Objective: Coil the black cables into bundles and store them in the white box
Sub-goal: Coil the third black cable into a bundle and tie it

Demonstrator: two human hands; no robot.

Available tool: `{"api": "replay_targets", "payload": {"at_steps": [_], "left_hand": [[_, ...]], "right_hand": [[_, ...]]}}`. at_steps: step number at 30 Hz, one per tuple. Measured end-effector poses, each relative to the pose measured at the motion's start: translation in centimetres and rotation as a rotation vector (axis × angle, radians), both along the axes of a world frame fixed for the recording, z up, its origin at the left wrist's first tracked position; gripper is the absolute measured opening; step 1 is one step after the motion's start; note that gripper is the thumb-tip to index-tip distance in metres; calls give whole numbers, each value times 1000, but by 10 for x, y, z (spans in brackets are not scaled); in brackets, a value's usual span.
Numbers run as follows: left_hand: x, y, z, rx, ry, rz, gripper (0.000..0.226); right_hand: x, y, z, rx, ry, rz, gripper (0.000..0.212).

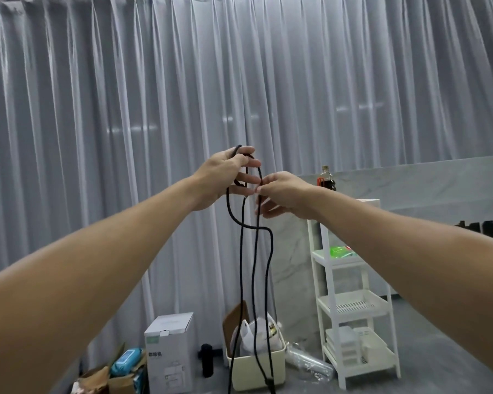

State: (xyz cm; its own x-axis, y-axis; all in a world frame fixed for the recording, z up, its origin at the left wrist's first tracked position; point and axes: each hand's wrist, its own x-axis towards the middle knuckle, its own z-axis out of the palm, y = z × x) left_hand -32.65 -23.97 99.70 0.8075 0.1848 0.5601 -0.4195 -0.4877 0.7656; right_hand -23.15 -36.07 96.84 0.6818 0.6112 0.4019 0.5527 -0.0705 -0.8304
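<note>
Both arms raised forward; left hand [221, 177] grips loops of thin black cable [242, 265], right hand [282, 194] pinches a strand beside it. Strands dangle freely before pleated grey curtain [125, 109].

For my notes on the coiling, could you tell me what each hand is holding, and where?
Both hold the black cable near its top: the left hand grips the upper loops, the right hand pinches a strand just beside it. The rest hangs free.

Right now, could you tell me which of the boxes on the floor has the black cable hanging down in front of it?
The cream open-topped bin holding a white bag; the black cable hangs across its front. The tall closed white carton stands left of it, clear of the strands.
</note>
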Motion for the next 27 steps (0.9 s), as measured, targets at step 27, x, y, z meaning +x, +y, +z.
{"api": "replay_targets", "payload": {"at_steps": [27], "left_hand": [[30,22,-17,-66,200,43,26]], "right_hand": [[7,-4,42,370,-97,-85,11]]}}
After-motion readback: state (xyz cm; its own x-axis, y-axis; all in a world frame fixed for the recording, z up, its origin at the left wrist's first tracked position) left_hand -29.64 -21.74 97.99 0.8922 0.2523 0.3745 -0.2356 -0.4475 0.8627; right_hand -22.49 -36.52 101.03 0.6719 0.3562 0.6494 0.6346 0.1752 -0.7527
